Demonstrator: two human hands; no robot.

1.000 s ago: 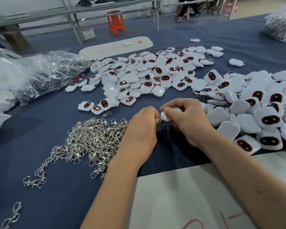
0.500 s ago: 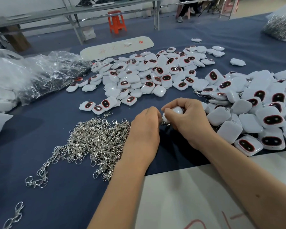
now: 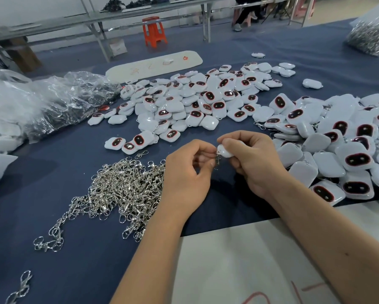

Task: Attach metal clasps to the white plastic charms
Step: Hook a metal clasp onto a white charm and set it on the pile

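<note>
Crinkled clear plastic bags (image 3: 52, 104) lie at the far left of the blue cloth table (image 3: 52, 172). Nearer the middle, a tangled heap of metal clasps (image 3: 122, 189) spreads just beside the left hand (image 3: 188, 172). That hand's fingers are curled, thumb and forefinger pinching a small clasp (image 3: 217, 160) that hangs at the edge of a white plastic charm (image 3: 224, 151). The right hand (image 3: 252, 159) grips this charm between thumb and curled fingers, above the cloth and between the two heaps. Behind the hands lies a pile of loose charms (image 3: 195, 102); to the right a larger mound of charms (image 3: 337, 145) lies close beside the right wrist. A white sheet (image 3: 239, 260) sits under the forearms.
</note>
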